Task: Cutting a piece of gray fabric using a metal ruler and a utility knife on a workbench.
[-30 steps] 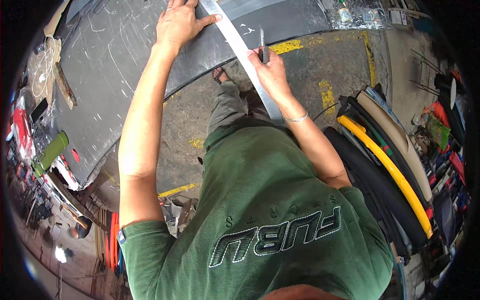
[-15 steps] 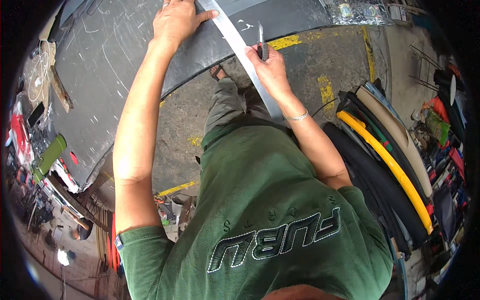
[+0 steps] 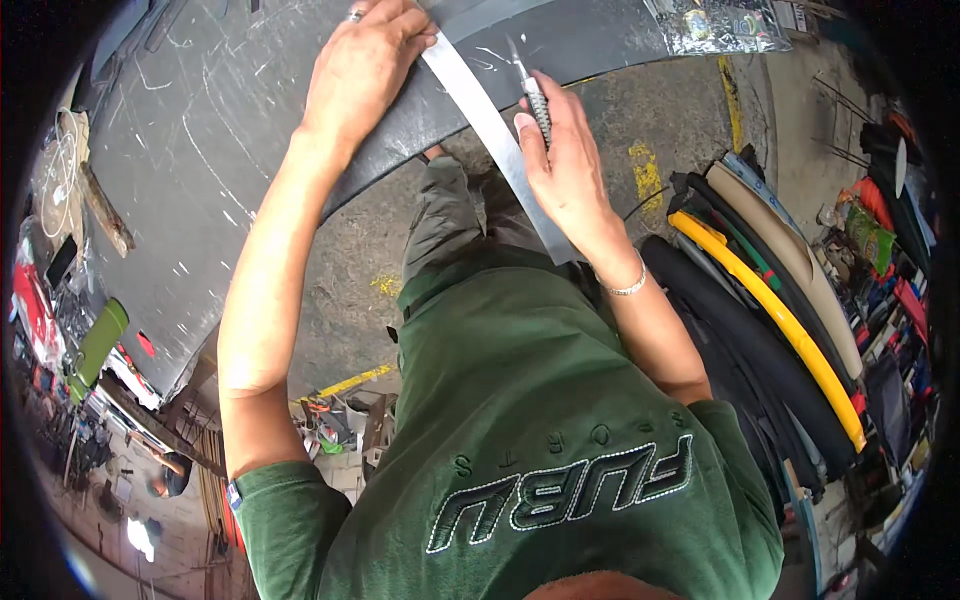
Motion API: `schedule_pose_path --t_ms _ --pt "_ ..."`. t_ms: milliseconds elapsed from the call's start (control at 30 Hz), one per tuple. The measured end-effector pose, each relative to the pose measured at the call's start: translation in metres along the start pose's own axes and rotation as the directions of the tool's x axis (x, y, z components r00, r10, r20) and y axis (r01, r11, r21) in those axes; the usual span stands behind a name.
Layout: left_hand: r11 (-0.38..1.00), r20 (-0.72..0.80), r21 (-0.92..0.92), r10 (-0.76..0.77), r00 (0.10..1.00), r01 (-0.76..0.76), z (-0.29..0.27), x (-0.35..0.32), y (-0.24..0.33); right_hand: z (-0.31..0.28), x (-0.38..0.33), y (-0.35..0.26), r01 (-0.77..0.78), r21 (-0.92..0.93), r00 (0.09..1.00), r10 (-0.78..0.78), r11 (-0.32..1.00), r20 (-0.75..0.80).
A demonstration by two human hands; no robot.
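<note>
Dark grey sheet [image 3: 230, 170], flat, matte and marked with pale scratches, lies across a work surface at the top and left of the view, its near edge curving over a concrete floor [image 3: 350, 270] with worn yellow paint marks. A long, flat metal straightedge [image 3: 495, 140], pale and smooth, lies diagonally on the sheet and runs off its edge toward the person's body. The left hand [image 3: 365, 65] lies palm-down, fingers bent, pressing the straightedge's upper end onto the sheet; the arm is extended. The right hand [image 3: 565, 165] is clamped around a slim knife [image 3: 532, 95] with a ribbed metal handle, its blade tip against the sheet just beside the straightedge; a metal bracelet [image 3: 628, 285] circles the wrist. To the right, well apart, rolled materials [image 3: 780, 330] in yellow, black and beige lie stacked.
</note>
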State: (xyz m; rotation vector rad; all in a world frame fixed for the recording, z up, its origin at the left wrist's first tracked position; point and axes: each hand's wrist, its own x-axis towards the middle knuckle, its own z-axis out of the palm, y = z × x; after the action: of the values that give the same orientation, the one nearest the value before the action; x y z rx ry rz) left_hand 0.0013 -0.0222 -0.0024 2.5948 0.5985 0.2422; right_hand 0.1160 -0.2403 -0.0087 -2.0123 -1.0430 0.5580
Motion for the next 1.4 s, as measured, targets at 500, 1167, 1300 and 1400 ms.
schedule_pose_path --t_ms 500,1167,1300,1400 --pt "0.972 0.029 0.173 0.157 0.987 -0.16 0.01 -0.028 -0.01 0.012 0.04 -0.031 -0.006 -0.155 0.975 0.04 0.988 0.22" --pt "0.994 0.0 0.071 0.088 0.996 -0.088 0.007 -0.027 -0.006 0.014 0.043 -0.033 0.022 -0.221 0.972 0.031 0.975 0.233" --pt "0.996 -0.011 0.045 0.077 0.997 -0.076 0.008 -0.026 -0.006 0.014 0.043 -0.033 0.022 -0.24 0.968 0.04 0.97 0.247" --pt "0.993 -0.014 0.072 0.093 0.996 -0.092 0.009 -0.026 -0.006 0.012 0.045 -0.036 0.005 -0.267 0.962 0.068 0.964 0.264"
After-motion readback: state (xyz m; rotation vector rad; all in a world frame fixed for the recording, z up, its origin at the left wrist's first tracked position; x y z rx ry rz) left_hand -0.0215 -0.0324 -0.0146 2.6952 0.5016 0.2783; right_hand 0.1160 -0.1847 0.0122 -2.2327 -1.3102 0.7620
